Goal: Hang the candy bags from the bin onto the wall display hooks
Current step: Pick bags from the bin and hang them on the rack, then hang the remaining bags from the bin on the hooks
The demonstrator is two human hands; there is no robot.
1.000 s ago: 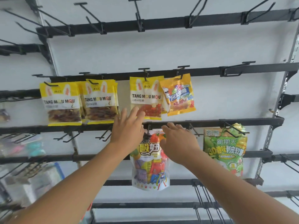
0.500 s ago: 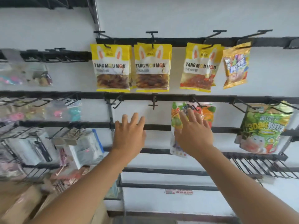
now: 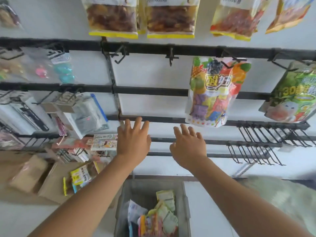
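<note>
Vertically, the fruit bag (image 3: 215, 89) hangs from a hook (image 3: 228, 64) at right of centre, long axis up and down, printed face out, its bottom swung a little toward the left. It is glossy, with fruit pictures on top, bold characters across the middle and a clear window showing wrapped sweets in purple, yellow and red. More bags (image 3: 160, 218) lie jumbled in the grey bin (image 3: 147, 189) at bottom centre, pointing every way; their print is blurred, and the frame edge cuts the bin off. Both hands are empty, fingers spread: the left hand (image 3: 132, 139) and right hand (image 3: 188, 144) hang in mid frame, above the bin and below the fruit bag, touching neither. A green bag (image 3: 294, 93) at the right edge is cut off by the frame. Yellow bags (image 3: 112, 16) along the top show only their lower halves. Goods at the left are too blurred to name.
</note>
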